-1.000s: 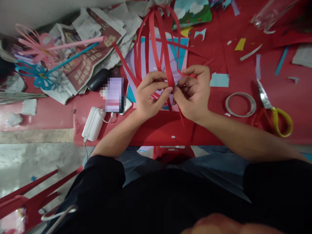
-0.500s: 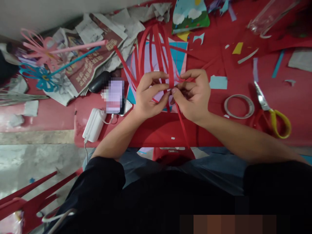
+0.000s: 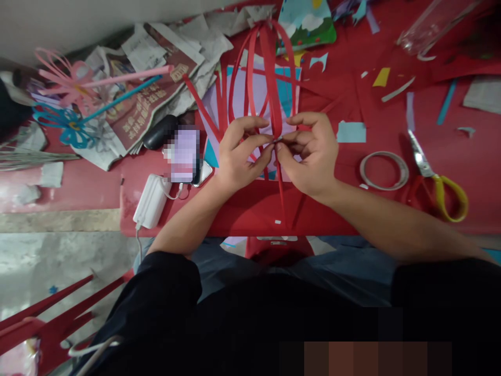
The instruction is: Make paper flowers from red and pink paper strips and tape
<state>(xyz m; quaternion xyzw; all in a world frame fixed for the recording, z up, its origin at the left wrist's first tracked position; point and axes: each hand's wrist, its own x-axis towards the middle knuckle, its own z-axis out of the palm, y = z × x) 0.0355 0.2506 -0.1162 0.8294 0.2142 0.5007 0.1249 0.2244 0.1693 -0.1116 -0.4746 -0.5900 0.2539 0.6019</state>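
Note:
Several long red paper strips point(image 3: 270, 78) arch upward in loops and come together between my fingertips. My left hand point(image 3: 245, 151) pinches the gathered strips from the left, thumb against forefinger. From the right, my right hand point(image 3: 311, 151) pinches the same spot, its fingertips almost touching the left ones. One strip end hangs down below the pinch toward the table's front edge. Beneath the loops lie lilac and blue paper sheets point(image 3: 293, 91) on the red table point(image 3: 332, 216). Exactly how the strips overlap at the pinch is hidden by my fingers.
Scissors point(image 3: 425, 162) with a yellow handle and a tape roll point(image 3: 364, 169) lie to the right. At left are a white power bank point(image 3: 151, 201), a black mouse point(image 3: 160, 131), newspaper point(image 3: 143, 112), a pink paper flower point(image 3: 74, 86) and a blue paper flower point(image 3: 74, 125).
The red loops have swung more upright and spread wider at the top. The hanging strip end has shifted left. Both hands keep their pinch in nearly the same place.

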